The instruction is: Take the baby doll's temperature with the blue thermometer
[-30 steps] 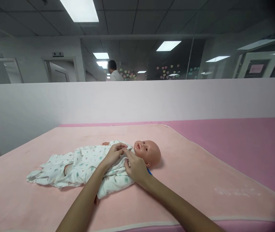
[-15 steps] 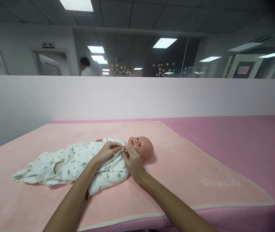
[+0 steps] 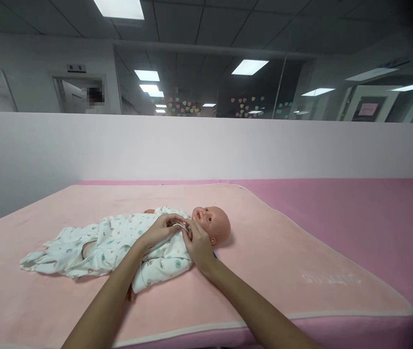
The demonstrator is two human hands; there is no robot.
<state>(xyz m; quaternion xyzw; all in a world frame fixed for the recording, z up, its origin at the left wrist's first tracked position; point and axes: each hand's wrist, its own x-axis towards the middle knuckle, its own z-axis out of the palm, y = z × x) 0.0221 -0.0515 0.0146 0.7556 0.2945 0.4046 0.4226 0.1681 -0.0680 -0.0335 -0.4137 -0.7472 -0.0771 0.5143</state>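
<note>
A baby doll lies on its back on a peach blanket, its head to the right. It wears a white patterned romper, spread out toward the left, with a gap at the leg part. Near the doll's neck, my left hand pinches the romper's edge. Close beside it, my right hand grips the same edge at the collar, just below the chin. A pale trim shows between the fingertips; any fastener there is hidden. One doll hand pokes out of the near sleeve.
The peach blanket with a pale border covers most of a pink padded surface. A low white wall runs along the back. Behind it, a person is by a doorway. Something blue shows under the doll's neck.
My fingers have shifted slightly at the collar, and the trim edge now shows curled between them. The doll stays in place. The person behind the wall has moved left to the doorway.
</note>
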